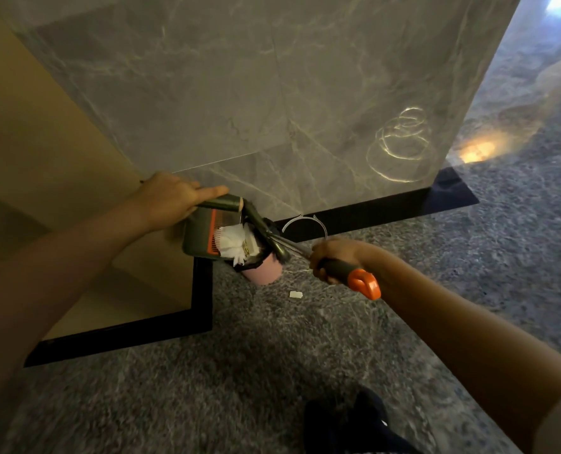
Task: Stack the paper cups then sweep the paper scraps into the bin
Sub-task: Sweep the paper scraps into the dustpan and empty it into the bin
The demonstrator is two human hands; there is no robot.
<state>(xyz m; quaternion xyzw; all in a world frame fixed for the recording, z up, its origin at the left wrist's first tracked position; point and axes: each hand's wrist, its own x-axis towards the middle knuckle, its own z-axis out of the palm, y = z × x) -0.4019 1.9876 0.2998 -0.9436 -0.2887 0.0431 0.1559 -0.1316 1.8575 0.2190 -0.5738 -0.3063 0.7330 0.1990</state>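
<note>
My left hand grips the handle of a dark green dustpan with an orange comb edge. The pan is tipped over a small pink bin lined with a black bag. White paper scraps lie at the pan's mouth, above the bin opening. My right hand holds the grey and orange handle of a hand brush, and the brush head reaches into the pan at the bin's rim. One white paper scrap lies on the floor just right of the bin. No paper cups are in view.
The bin stands on grey speckled floor against a grey marble wall with a black skirting. A beige wall runs to the left. A thin white ring-shaped object sits behind the bin. A dark shoe shows at the bottom.
</note>
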